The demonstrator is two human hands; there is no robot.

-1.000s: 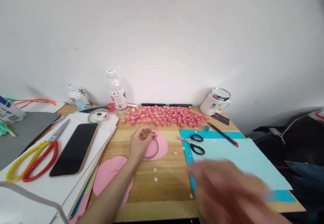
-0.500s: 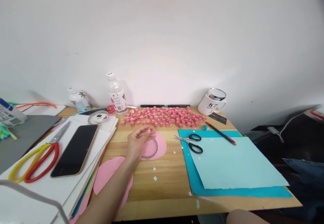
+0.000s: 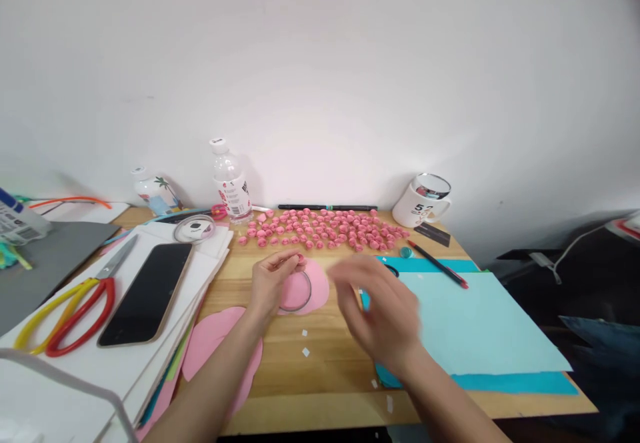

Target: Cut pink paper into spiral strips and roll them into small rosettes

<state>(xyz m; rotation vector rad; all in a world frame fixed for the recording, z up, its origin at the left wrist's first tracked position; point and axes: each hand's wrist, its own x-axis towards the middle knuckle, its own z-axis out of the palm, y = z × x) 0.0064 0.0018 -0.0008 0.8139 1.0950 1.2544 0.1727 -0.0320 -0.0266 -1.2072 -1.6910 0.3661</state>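
Note:
My left hand rests on the wooden table, its fingers pinched on a small pink rolled paper piece above a clear ring lying on a pink paper circle. My right hand hovers blurred over the table just right of the circle, fingers loosely spread, covering most of the black scissors. A spread of several small pink paper rolls lies further back.
Light blue paper on teal paper lies at right, with a red pencil and a white mug. At left are a phone, red-yellow scissors, a tape roll and a water bottle. Another pink sheet lies near.
My right hand left the view and has come back up over the table, over the black scissors. My left hand stays at the ring with the pink piece.

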